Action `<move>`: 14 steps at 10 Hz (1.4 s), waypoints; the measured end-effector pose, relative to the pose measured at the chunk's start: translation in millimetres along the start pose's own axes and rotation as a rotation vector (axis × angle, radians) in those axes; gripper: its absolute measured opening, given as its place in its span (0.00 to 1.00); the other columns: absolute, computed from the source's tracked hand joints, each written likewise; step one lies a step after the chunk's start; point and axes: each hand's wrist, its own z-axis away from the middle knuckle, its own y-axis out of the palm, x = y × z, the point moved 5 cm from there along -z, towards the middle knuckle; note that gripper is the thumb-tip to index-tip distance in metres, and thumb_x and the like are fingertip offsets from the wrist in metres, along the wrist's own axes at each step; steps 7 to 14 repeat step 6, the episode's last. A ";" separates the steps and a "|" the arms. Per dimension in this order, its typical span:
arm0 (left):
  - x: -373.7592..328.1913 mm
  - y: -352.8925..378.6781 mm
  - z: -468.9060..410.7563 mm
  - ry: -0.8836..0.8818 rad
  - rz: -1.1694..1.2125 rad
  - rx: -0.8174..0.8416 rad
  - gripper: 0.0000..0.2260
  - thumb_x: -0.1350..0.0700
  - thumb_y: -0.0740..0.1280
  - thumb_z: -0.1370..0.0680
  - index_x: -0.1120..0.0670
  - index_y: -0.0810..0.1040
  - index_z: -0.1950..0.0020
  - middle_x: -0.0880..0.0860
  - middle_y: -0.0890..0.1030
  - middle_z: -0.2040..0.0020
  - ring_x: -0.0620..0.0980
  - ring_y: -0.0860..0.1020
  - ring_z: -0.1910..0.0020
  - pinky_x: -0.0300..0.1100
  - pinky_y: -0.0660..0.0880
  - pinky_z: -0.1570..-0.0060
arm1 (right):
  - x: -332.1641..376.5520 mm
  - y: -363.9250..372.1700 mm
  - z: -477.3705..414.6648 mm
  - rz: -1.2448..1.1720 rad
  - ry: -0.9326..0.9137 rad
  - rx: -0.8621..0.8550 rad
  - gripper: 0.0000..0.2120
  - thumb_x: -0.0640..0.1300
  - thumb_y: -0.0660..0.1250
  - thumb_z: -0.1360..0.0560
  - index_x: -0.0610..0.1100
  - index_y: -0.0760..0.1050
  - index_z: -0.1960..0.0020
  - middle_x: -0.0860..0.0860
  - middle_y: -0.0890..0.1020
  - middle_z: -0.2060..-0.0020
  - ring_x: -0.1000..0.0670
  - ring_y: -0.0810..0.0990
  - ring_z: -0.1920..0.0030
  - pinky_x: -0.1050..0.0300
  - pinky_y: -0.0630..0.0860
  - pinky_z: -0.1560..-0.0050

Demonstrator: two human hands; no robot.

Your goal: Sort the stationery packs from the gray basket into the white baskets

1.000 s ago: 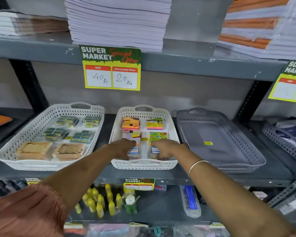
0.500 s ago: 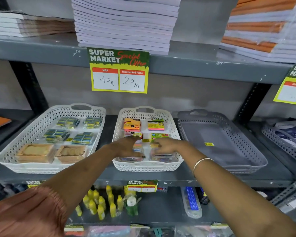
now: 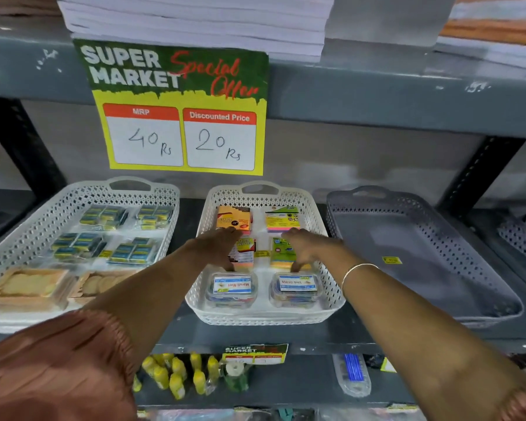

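The middle white basket [image 3: 331, 299] holds sticky-note packs at the back and middle and two clear boxes [image 3: 232, 287] [image 3: 296, 287] at the front. My left hand [image 3: 222, 246] lies over the middle-left sticky-note pack [image 3: 246, 253], fingers spread on it. On the middle-right sticky-note pack [image 3: 281, 252] rests my right hand [image 3: 305, 249], fingertips touching its near edge. Whether either hand grips its pack is unclear. The gray basket [image 3: 422, 253] to the right holds only a small yellow sticker [image 3: 391, 260]. The left white basket [image 3: 43, 208] contains blue-yellow packs and wooden pieces.
A price sign [image 3: 179, 107] hangs from the upper shelf, under stacks of paper [image 3: 195, 22]. Another gray basket [image 3: 520, 238] sits at the far right. The lower shelf carries yellow bottles [image 3: 176, 375] and a blue-striped pack [image 3: 351, 372].
Both hands have moved back from the front clear boxes to the middle row of sticky-note packs, leaving the boxes uncovered. The camera has come closer to the shelf.
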 end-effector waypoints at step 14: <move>-18.6 -7.4 10.9 -0.018 -0.062 -0.135 0.42 0.47 0.74 0.32 0.57 0.54 0.27 0.59 0.61 0.28 0.60 0.61 0.31 0.57 0.62 0.35 | 2.0 -6.5 10.5 -0.145 -0.010 -0.042 0.53 0.50 0.77 0.34 0.42 0.46 0.22 0.44 0.54 0.22 0.42 0.55 0.23 0.47 0.58 0.24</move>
